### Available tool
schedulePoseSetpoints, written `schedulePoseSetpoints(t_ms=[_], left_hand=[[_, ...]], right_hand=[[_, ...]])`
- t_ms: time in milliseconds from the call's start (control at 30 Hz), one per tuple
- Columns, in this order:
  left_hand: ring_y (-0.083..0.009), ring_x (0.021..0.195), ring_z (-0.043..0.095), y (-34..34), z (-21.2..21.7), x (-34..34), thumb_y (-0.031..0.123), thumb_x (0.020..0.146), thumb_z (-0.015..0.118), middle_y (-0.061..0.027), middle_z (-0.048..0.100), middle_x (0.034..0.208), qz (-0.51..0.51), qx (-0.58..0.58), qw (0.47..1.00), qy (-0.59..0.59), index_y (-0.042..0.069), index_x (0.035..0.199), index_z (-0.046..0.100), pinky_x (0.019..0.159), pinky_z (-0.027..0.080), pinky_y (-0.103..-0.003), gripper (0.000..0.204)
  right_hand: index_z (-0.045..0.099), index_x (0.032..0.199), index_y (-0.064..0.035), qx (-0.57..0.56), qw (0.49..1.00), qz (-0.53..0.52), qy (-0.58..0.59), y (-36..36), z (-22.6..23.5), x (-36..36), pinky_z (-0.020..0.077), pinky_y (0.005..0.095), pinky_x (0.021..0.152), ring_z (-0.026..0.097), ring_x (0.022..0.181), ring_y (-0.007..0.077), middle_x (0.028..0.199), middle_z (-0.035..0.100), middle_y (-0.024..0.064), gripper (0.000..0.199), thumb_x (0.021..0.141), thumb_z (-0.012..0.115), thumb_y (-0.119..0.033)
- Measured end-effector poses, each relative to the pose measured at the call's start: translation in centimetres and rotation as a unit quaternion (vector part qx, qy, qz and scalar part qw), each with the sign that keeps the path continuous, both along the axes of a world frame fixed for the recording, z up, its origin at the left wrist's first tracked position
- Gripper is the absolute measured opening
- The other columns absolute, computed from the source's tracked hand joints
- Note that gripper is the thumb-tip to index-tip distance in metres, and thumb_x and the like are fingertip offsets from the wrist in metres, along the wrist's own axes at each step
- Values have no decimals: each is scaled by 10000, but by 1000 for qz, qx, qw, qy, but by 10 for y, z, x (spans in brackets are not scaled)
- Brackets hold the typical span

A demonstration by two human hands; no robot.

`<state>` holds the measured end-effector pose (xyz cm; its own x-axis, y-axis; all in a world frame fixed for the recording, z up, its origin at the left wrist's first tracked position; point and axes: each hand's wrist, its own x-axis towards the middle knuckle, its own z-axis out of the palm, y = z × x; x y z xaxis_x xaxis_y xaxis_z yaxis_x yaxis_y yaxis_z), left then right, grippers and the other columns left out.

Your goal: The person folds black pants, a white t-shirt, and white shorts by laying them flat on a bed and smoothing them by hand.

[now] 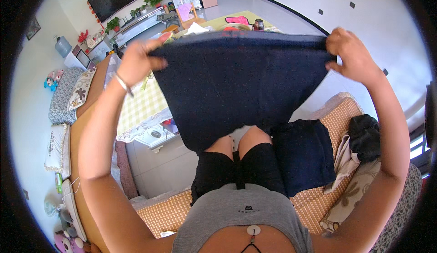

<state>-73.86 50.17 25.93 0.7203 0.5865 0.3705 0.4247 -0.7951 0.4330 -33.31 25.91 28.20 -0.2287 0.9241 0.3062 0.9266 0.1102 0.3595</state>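
Note:
A dark navy garment [241,84] hangs spread out in front of me, held up by its top edge, where a band runs across. Its exact kind I cannot tell. At the top left corner my left hand [139,62], slightly blurred and with a bracelet on the wrist, is closed on the cloth. My right hand [353,55] pinches the opposite top corner. The lower edge drops to just above my knees. Beside my right thigh lies a folded dark navy cloth [305,157] on the woven seat mat.
I sit on a sofa with a tan woven mat [164,214]. At right lie a black bundled cloth [364,137] and a patterned cushion [353,198]. Behind the garment stands a table with a checked tablecloth [141,109], bearing a flask [258,24]. Another sofa [86,130] runs along the left.

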Motion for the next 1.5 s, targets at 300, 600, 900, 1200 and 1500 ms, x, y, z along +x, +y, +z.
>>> schedulePoseSetpoints(t_ms=[300, 600, 900, 1200, 1500], left_hand=[[-77, 653, 487, 75, 82, 29, -68, 688, 599, 38, 484, 684, 32, 124, 980, -151, 63, 820, 525, 600, 402, -240, 200], [-96, 594, 489, 54, 75, 12, -80, 616, 475, 1, 545, 696, -105, -155, 951, -244, 18, 833, 581, 581, 392, -214, 261], [-108, 498, 451, 83, 55, 63, 31, 700, 554, 6, 457, 619, 115, -282, 922, -238, 79, 737, 544, 406, 382, -218, 61], [-334, 786, 642, 37, 96, 155, -51, 806, 492, -218, 588, 912, -88, -393, 806, -434, -73, 998, 522, 661, 588, -368, 195], [-255, 744, 623, 1, 125, 188, 102, 859, 534, -168, 620, 914, -154, -374, 834, -376, -24, 929, 596, 630, 504, -381, 157]], right_hand=[[630, 933, -29, 283, 950, -130, -39, 75, 46, -3, 486, 395, 763, 615, 835, 333, 866, 643, 172, 260, 729, 713, -168], [640, 1019, -24, -18, 664, 172, 728, 60, 33, 18, 515, 286, 815, 647, 843, 160, 969, 677, 74, 302, 738, 709, -112], [643, 912, 129, 190, 787, -131, 572, 135, 14, 26, 520, 326, 691, 668, 730, 265, 842, 670, 210, 448, 700, 702, -260], [623, 921, 71, 219, 625, 5, 749, 177, 41, -41, 522, 333, 636, 653, 722, 221, 829, 669, 168, 291, 820, 651, -200], [645, 904, 52, 106, 632, 247, 727, 146, 61, -131, 488, 299, 653, 630, 720, 190, 811, 665, 106, 226, 798, 674, -146]])
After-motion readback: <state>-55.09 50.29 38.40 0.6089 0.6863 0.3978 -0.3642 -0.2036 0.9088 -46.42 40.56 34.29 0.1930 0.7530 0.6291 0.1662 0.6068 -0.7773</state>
